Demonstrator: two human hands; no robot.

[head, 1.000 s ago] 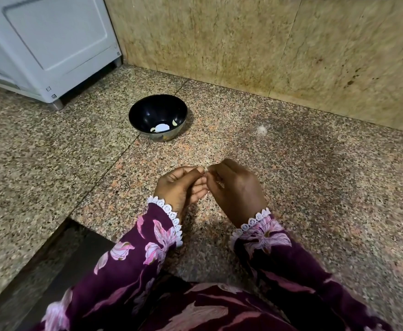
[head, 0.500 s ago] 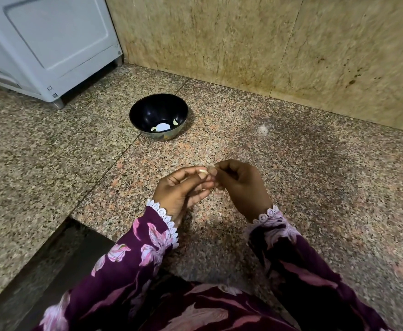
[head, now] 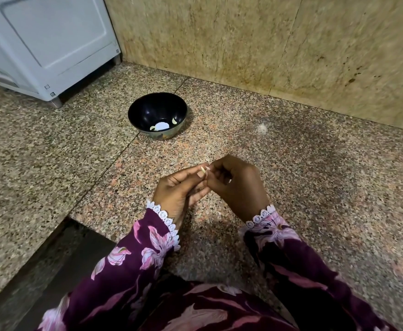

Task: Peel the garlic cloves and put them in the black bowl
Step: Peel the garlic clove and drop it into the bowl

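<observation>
A small pale garlic clove (head: 203,169) is pinched at the fingertips of my left hand (head: 180,191), low over the speckled granite floor. My right hand (head: 237,185) meets it from the right, its curled fingers pinching at the clove's skin. Both hands touch at the clove. The black bowl (head: 157,115) stands on the floor beyond my hands, to the upper left. Two peeled cloves (head: 174,120) lie inside it beside a bright reflection at its bottom.
A white appliance (head: 47,44) stands at the far left on small feet. A beige stone wall (head: 267,44) runs along the back. A scrap of garlic skin (head: 262,128) lies on the floor right of the bowl. A dark step (head: 59,263) drops away at lower left.
My hands stay together at the clove and have shifted slightly; the pale clove now shows more plainly between the fingertips. The bowl has not moved.
</observation>
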